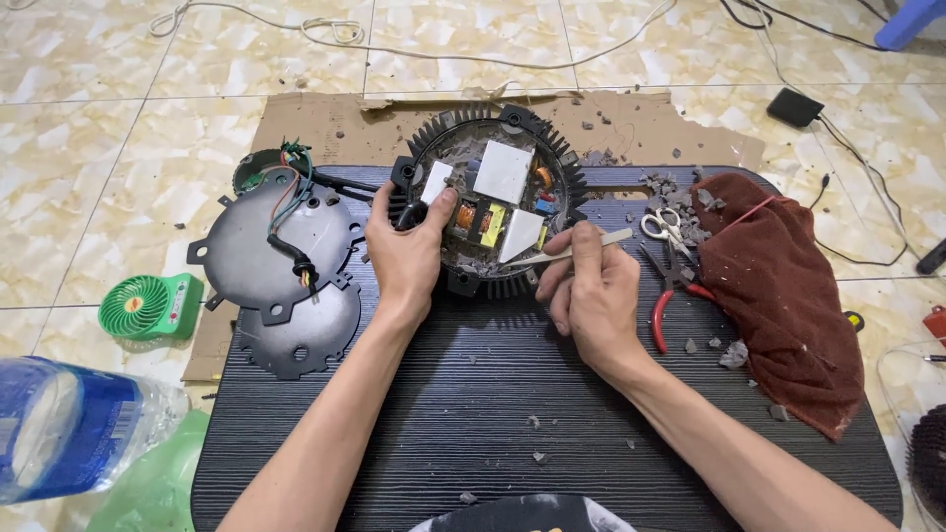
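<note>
Black ribbed counter (473, 424) on tiled floor (89, 167), carrying round finned housing (493, 202), two grey discs (271, 241), scissors (668, 229), red pliers (662, 315), brown rag (778, 296), grey rubble.

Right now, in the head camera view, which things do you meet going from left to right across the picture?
Plastic bottle → green mini fan → flat grey cover plate → left hand → right hand → scissors → dark red cloth.

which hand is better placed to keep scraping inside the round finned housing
Right, most likely. The right hand already holds the thin pale tool with its tip inside the round finned housing. The left hand grips the housing's left rim, steadying it.
</note>
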